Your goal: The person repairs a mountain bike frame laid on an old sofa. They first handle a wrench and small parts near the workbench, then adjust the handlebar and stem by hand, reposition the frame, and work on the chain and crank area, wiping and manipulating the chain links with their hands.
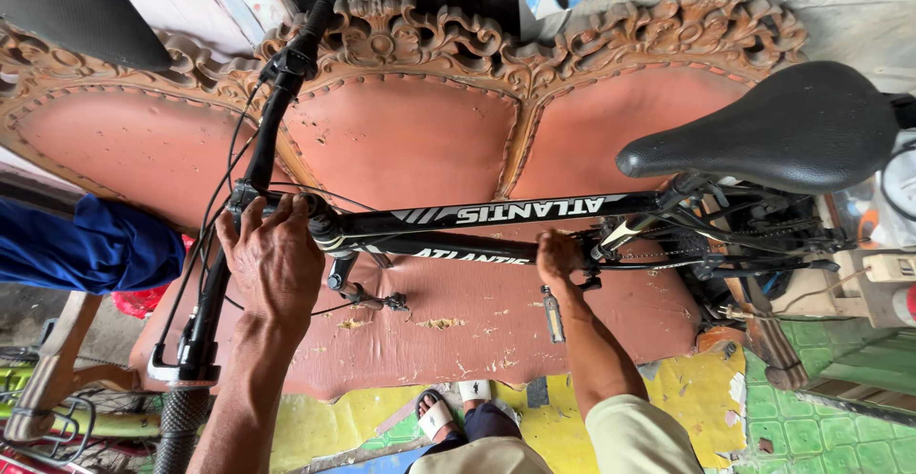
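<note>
A black bicycle frame (534, 211) lies sideways across the seat of a worn reddish sofa (410, 140). My left hand (272, 254) grips the black handlebar (262, 149) near the stem. My right hand (556, 256) clasps the lower frame tube close to the seat post. The black saddle (773, 130) sticks out at the right. A brake lever (181, 364) and a ribbed grip (176, 426) show at the lower left. My feet in white sandals (437, 419) stand below the sofa.
The sofa has a carved wooden back (534, 40) along the top. A blue cloth (91, 245) lies at the left. Green tiled floor (811, 417) and yellow floor (697, 393) lie at the lower right. Another green bicycle part (57, 421) sits at the lower left.
</note>
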### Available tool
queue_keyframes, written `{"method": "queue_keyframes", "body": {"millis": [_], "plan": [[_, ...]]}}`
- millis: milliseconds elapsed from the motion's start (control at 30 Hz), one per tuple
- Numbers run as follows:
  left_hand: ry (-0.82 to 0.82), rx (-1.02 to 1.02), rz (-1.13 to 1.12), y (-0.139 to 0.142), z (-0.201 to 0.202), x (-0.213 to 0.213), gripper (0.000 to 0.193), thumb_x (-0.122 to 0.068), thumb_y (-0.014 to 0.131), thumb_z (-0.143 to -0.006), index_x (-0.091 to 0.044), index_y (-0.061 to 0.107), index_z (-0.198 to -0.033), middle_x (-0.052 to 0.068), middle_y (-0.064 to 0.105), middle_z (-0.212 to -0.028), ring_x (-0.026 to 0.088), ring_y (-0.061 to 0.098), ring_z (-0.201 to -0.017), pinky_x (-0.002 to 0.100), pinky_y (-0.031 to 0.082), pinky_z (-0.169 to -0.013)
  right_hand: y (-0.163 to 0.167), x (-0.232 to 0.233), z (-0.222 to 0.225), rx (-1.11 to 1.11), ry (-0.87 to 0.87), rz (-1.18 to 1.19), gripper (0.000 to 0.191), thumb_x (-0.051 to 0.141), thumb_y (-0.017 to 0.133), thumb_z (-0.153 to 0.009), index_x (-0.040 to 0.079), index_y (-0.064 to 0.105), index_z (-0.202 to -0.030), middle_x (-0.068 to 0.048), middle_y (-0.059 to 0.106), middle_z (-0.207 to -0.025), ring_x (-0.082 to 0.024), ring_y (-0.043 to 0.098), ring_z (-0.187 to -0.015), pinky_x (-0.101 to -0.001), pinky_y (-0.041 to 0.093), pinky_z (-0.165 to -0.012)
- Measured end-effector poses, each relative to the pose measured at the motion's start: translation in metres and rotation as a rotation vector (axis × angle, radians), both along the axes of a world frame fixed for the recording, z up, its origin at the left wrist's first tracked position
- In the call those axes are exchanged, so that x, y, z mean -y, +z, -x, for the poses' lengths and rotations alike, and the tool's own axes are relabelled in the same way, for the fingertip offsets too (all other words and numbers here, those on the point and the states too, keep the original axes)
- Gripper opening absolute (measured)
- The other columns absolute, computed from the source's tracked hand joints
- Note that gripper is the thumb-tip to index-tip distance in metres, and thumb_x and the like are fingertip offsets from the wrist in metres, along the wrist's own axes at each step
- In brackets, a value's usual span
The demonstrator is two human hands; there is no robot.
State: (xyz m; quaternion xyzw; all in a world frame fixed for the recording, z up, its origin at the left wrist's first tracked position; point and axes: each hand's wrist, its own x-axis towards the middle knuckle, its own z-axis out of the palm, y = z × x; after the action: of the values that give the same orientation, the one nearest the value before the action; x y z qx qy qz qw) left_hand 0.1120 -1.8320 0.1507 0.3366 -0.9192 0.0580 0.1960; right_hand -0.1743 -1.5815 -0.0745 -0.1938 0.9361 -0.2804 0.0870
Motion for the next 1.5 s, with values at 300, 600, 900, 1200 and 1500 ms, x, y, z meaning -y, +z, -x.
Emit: {"method": "queue_keyframes", "body": {"millis": [300,600,900,1200,1500], "plan": [[0.028,-0.028,-0.038,0.011,0.002,0.002,0.037,0.000,0.057,-0.082,-0.005,0.071,-0.116,0.011,0.074,-0.119,0.033,0.059,-0.127,0.056,0.030,-0.113,-0.002,0.044,-0.062,-0.234,-0.052,0.098,0.026,0.029,0.037,-0.111,0.014,0.051,-0.127,-0.014,0.050,-0.116,-0.027,0.051,-0.102,-0.0415,0.048,-0.089],[0.085,-0.027,-0.131,0.008,0.003,0.002,0.046,0.007,0.052,-0.080,-0.003,0.069,-0.121,0.013,0.072,-0.126,0.036,0.056,-0.129,0.056,0.027,-0.114,0.013,0.101,-0.153,-0.129,0.294,0.583,0.053,0.004,0.042,-0.104,0.011,0.039,-0.156,-0.019,0.046,-0.122,-0.025,0.048,-0.105,-0.0418,0.050,-0.086],[0.045,0.084,-0.210,0.022,-0.001,0.005,0.023,-0.002,0.054,-0.088,-0.004,0.071,-0.105,0.015,0.072,-0.110,0.034,0.062,-0.116,0.060,0.027,-0.113,0.030,0.105,-0.263,0.277,0.364,0.568,0.031,0.011,0.057,-0.103,0.014,0.065,-0.132,-0.012,0.072,-0.098,-0.025,0.059,-0.063,-0.0342,0.052,-0.055],[0.029,0.252,-0.200,0.034,0.001,0.009,0.011,-0.010,0.063,-0.092,-0.011,0.074,-0.090,0.011,0.072,-0.098,0.030,0.065,-0.106,0.062,0.027,-0.113,0.065,0.178,-0.287,-0.142,0.744,0.300,0.027,0.007,0.059,-0.096,0.006,0.063,-0.123,-0.026,0.065,-0.124,-0.035,0.066,-0.108,-0.0451,0.058,-0.087],[-0.025,0.200,-0.186,0.036,-0.004,0.014,0.007,-0.009,0.069,-0.085,-0.011,0.074,-0.083,0.011,0.072,-0.091,0.030,0.066,-0.104,0.058,0.031,-0.108,0.026,0.156,-0.301,-0.196,0.893,0.531,0.018,0.000,0.053,-0.099,0.006,0.060,-0.114,-0.023,0.069,-0.127,-0.034,0.069,-0.117,-0.0422,0.062,-0.092]]}}
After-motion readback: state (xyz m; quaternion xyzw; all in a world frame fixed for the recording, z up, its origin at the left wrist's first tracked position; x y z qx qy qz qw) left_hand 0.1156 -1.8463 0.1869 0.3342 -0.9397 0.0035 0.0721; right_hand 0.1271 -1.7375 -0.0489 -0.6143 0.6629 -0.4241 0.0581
